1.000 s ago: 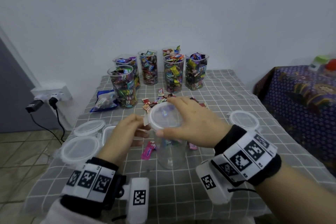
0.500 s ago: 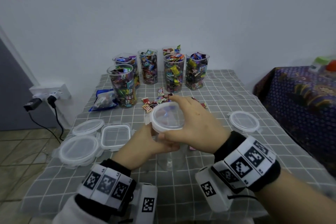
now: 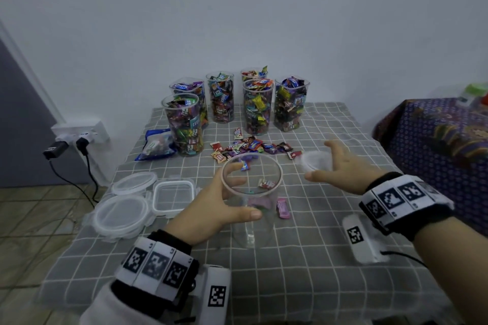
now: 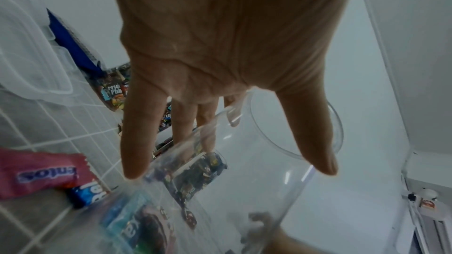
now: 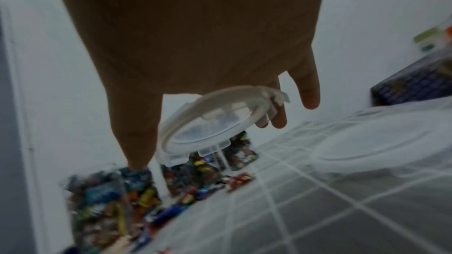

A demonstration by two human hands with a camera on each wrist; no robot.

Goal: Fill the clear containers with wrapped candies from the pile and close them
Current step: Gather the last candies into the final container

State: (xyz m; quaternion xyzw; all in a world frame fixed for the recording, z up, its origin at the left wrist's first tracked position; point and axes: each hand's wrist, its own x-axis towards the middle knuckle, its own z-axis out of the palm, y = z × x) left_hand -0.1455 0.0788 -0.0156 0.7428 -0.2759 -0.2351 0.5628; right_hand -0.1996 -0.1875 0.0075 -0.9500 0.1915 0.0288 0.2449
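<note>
Near on the bench (image 3: pixel 303 258), left hand (image 3: pixel 211 208) fingers clasp the empty clear container (image 3: pixel 250 192); right hand (image 3: pixel 343 169) fingers pinch its lid (image 3: pixel 314 161); three spare lids (image 3: pixel 148 198) lie left; candy pile (image 3: pixel 250 146), then six filled containers (image 3: pixel 237 105) far

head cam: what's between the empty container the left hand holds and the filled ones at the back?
The loose pile of wrapped candies on the grey checked tablecloth, seen in the head view.

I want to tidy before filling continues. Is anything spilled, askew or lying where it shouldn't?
Nothing is spilled or broken. Six filled containers stand upright but lidless at the back, their lids lying loose at the table's left edge. A pink candy lies apart from the pile, beside the empty container that the left hand holds.
</note>
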